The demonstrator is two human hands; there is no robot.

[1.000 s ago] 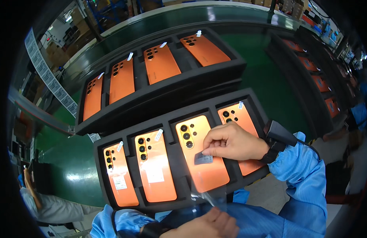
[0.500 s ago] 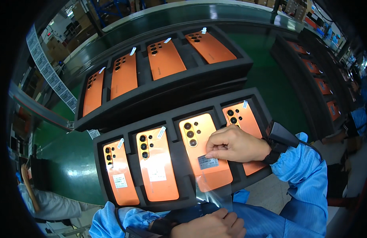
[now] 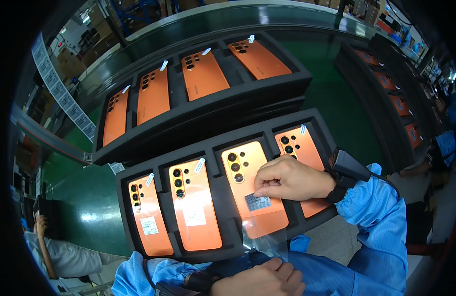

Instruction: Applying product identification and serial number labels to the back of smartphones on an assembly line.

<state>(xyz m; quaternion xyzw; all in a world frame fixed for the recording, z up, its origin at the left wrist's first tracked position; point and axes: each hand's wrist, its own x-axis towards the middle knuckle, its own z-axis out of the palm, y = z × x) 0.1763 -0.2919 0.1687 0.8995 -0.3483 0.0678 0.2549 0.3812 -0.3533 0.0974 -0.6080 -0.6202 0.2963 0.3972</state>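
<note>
My right hand [image 3: 296, 178] is closed in a pinch at the upper edge of a grey printed label [image 3: 256, 203]. That label lies over the back of an orange phone [image 3: 267, 224], third from the left in the near foam tray [image 3: 154, 170]. A clear plastic film [image 3: 267, 240] hangs off the phone's lower end toward me. At its lower edge my left hand [image 3: 260, 280] is curled, its fingertips mostly hidden. Two orange phones with white labels, a left one [image 3: 159, 240] and a second one [image 3: 201, 237], lie alongside. My right wrist partly covers the fourth phone [image 3: 312, 150].
Behind stands a raised black foam tray [image 3: 208, 104] with several orange phones. More trays with phones [image 3: 400, 106] stand to the right on the green conveyor surface [image 3: 336, 93]. A strip of white labels [image 3: 60, 81] runs along the left. Another person's arm [image 3: 48, 246] shows at far left.
My hands keep nearly the same position over the third phone. The person's hand at far left has shifted slightly.
</note>
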